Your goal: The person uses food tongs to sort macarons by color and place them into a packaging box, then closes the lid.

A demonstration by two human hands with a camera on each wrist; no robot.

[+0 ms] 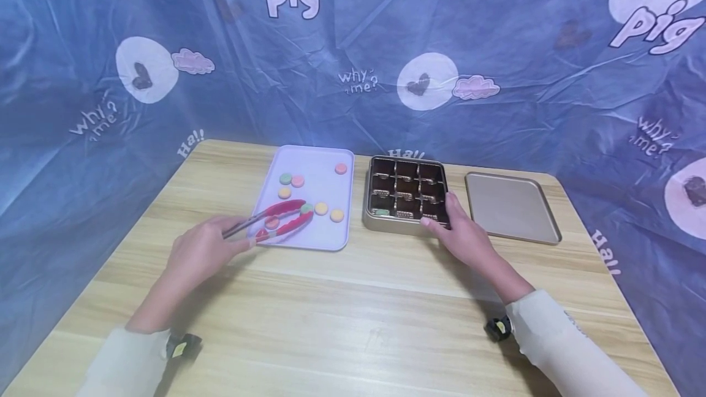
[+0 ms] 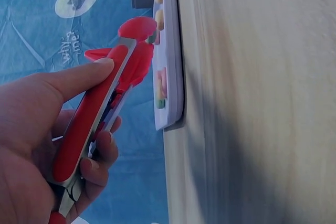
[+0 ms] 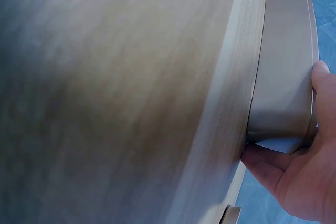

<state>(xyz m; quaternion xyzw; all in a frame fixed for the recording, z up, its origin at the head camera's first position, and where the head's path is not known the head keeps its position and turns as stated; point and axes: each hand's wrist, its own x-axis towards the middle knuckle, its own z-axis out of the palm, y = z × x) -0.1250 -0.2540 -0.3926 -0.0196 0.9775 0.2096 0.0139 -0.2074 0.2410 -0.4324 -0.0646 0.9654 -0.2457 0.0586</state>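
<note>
My left hand [image 1: 201,254] grips red tongs [image 1: 284,219] over the near part of a lavender tray [image 1: 314,164]; the tong tips stand apart around an orange round candy [image 1: 272,222]. The left wrist view shows the tongs [image 2: 100,114] in my fingers beside the tray's edge [image 2: 170,51]. Several more coloured candies [image 1: 321,208] lie on the tray. My right hand [image 1: 460,231] holds the near right corner of a gold tin [image 1: 386,223] with dark compartments; one green candy [image 1: 382,212] sits in its near left cell. In the right wrist view the thumb and palm clasp the tin's wall [image 3: 283,77].
The tin's flat gold lid [image 1: 510,206] lies to the right of the tin. A wooden table [image 1: 342,311] carries everything, and a blue printed cloth [image 1: 496,60] walls in the back and both sides.
</note>
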